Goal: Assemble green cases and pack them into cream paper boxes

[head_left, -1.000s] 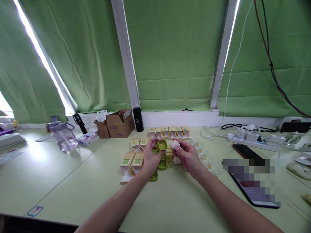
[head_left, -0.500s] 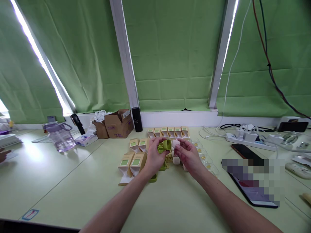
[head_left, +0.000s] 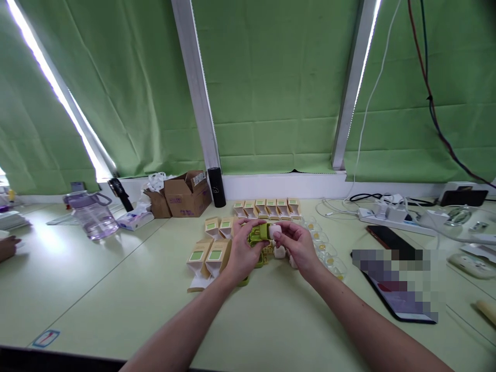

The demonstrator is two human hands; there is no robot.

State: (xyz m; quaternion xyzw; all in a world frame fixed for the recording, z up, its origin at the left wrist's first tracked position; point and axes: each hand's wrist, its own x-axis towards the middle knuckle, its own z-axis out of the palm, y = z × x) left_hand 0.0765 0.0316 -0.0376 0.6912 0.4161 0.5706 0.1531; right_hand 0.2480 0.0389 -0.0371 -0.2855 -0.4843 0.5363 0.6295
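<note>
Green curtains hang behind a pale green worktop that runs the full width of the view. At the centre of the worktop, raised slightly above it, the person's left hand has its grip closed around a small green case, thumb on the near side and the other digits over the top. The right hand has its grip pinched tight on a small white piece, which touches the right end of the green case. Directly beneath the hands lie further green parts, partly hidden, and another white piece rests on the surface just beside the right hand. A row of small tan boxes stands behind the hands, and more tan boxes sit just left of the left hand. Clear plastic trays lie in a line to the right. A cardboard box and a black cylinder stand near the window ledge, a purple-tinted water bottle well off to the left. A power strip with cables and a dark phone lie to the right. Another person's hand shows at the far left edge.
</note>
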